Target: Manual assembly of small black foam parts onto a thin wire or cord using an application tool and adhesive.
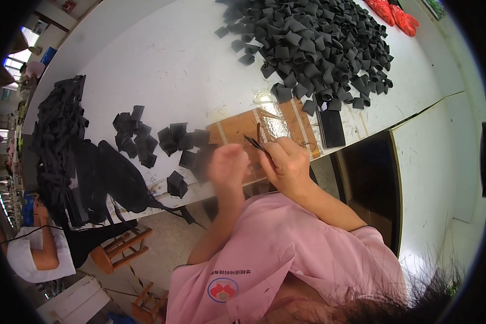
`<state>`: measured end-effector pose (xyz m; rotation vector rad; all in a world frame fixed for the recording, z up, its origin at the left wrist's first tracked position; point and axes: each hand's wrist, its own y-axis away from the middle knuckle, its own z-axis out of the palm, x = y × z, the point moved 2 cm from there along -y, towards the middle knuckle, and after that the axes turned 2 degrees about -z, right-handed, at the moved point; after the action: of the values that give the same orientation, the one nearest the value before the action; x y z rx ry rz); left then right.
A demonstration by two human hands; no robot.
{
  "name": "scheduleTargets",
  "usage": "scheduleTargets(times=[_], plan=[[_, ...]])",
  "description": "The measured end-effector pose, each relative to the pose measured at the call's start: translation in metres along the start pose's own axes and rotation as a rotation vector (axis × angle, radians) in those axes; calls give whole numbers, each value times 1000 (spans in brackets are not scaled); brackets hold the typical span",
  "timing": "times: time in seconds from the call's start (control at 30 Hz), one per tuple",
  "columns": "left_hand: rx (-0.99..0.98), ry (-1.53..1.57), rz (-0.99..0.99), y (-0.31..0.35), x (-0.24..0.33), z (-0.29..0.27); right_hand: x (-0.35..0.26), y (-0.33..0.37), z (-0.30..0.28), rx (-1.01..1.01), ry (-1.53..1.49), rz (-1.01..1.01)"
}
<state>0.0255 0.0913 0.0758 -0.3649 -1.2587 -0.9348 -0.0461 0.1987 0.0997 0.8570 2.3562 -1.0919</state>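
My right hand (289,166) is closed around a slim dark pointed tool (252,141), whose tip sticks out to the left over a brown board (229,129). I cannot make out whether it is tweezers or thread snips. Close by on the left, my left hand (229,166) is smeared by motion. A blurred dark fabric piece (202,162) shows beside its fingers; whether they hold it is unclear. Several small black folded fabric pieces (172,136) lie on the white table left of the board, and one (177,184) sits near the front edge.
A large heap of black fabric loops (313,46) covers the far right of the table (162,59). Black strips (59,129) are piled at the left, beside a black cloth bundle (119,178). Red gloves (396,16) lie far right. A co-worker's arm (46,248) and a wooden stool (121,251) are at lower left.
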Motion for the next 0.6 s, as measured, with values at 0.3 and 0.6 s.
scheduleTargets(times=[0.3,0.6], plan=[[-31,-151,-27,-5,2,8,-2,9,-2,-60,262,-212],[-229,-243,61,-6,1,7,5,-3,-14,-88,-391,75]])
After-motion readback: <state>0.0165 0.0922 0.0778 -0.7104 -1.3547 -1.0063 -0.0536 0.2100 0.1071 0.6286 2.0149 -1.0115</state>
